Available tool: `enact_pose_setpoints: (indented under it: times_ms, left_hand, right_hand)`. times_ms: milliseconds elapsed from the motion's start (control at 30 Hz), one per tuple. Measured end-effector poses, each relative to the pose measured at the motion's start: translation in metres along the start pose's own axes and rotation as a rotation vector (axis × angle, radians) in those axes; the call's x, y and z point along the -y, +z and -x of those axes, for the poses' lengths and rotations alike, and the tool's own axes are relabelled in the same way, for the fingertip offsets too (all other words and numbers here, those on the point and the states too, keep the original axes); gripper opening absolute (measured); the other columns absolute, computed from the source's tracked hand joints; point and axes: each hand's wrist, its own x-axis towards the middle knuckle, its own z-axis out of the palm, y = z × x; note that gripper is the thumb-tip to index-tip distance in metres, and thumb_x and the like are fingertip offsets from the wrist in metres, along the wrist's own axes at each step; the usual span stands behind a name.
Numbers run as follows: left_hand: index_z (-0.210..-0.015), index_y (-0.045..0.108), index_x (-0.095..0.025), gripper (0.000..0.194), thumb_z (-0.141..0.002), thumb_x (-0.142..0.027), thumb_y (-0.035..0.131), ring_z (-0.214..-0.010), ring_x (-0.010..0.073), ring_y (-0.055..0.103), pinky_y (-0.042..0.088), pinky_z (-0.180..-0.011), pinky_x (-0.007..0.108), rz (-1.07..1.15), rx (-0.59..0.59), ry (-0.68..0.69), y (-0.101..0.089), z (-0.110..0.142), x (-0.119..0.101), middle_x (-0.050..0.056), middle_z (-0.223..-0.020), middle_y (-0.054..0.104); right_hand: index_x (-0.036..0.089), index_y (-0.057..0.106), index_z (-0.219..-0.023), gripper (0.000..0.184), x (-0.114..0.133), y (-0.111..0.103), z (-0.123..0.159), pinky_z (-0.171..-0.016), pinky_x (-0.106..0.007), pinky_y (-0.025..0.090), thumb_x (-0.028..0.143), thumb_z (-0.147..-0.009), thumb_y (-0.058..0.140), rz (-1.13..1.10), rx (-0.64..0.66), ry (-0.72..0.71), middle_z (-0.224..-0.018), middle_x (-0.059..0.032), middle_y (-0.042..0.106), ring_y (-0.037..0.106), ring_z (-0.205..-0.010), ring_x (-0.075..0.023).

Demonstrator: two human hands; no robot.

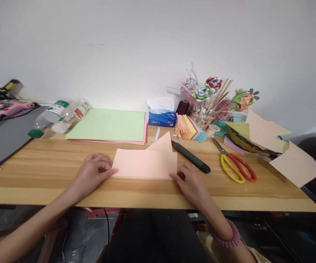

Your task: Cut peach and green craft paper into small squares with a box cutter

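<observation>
A folded sheet of pale pink paper (pixel 145 164) lies in front of me on the wooden table. My left hand (pixel 93 170) pinches its lower left edge, thumb on top and the other fingers curled. At the lower right corner, my right hand (pixel 191 180) grips the sheet the same way between thumb and fingers. Behind the sheet a pointed pink paper flap (pixel 162 141) sticks up; whether it belongs to the same sheet I cannot tell. Close to the right hand lies a dark green utility knife (pixel 192 157), and farther right are scissors (pixel 236 166) with yellow and red handles.
Behind are a stack of coloured paper (pixel 108 124), a blue tissue pack (pixel 162 118), folded paper pieces (pixel 188 128) and paper flowers (pixel 203 92). Two plastic bottles (pixel 55 111) and a pink glue gun (pixel 18 108) lie left. A basket (pixel 244 144) with paper scraps stands right.
</observation>
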Motion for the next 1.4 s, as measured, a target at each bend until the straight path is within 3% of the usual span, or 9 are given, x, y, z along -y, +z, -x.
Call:
enact_pose_setpoints:
  times_ms: [233, 600, 1233, 1400]
  left_hand:
    - [-0.057, 0.059, -0.021, 0.034, -0.076, -0.049, 0.060, -0.088, 0.0217, 0.046, 0.032, -0.081, 0.035, -0.014, -0.017, 0.003, 0.001, -0.001, -0.004, 0.001, -0.080, 0.062]
    - [-0.059, 0.059, -0.021, 0.032, -0.077, -0.047, 0.061, -0.089, 0.0213, 0.045, 0.033, -0.081, 0.035, -0.029, -0.009, 0.054, 0.000, 0.001, 0.000, 0.001, -0.083, 0.060]
    - [-0.059, 0.055, -0.022, 0.037, -0.078, -0.054, 0.054, -0.090, 0.0240, 0.046, 0.031, -0.083, 0.039, -0.103, 0.010, 0.113, 0.001, 0.002, 0.007, 0.003, -0.085, 0.059]
    - [-0.071, 0.051, -0.021, 0.034, -0.078, -0.055, 0.055, -0.088, 0.0240, 0.046, 0.037, -0.080, 0.039, -0.194, -0.014, 0.105, 0.001, 0.003, 0.010, 0.003, -0.085, 0.054]
  right_hand:
    - [0.021, 0.048, -0.061, 0.028, -0.004, -0.004, -0.004, -0.066, -0.030, 0.037, 0.032, -0.087, 0.053, 0.021, 0.060, -0.025, -0.070, -0.0003, 0.052, 0.050, -0.072, -0.0184]
    - [0.021, 0.048, -0.063, 0.026, -0.007, 0.003, -0.001, -0.067, -0.032, 0.037, 0.030, -0.086, 0.055, 0.057, 0.034, -0.044, -0.070, -0.0009, 0.051, 0.048, -0.072, -0.0189]
    - [0.020, 0.052, -0.063, 0.026, 0.009, -0.013, -0.005, -0.061, -0.027, 0.033, 0.035, -0.083, 0.060, 0.131, 0.119, 0.055, -0.070, 0.0010, 0.056, 0.053, -0.071, -0.0153]
    - [0.021, 0.050, -0.064, 0.028, 0.003, -0.010, -0.002, -0.057, -0.026, 0.033, 0.040, -0.084, 0.058, 0.172, 0.073, 0.026, -0.069, 0.0022, 0.055, 0.053, -0.067, -0.0140]
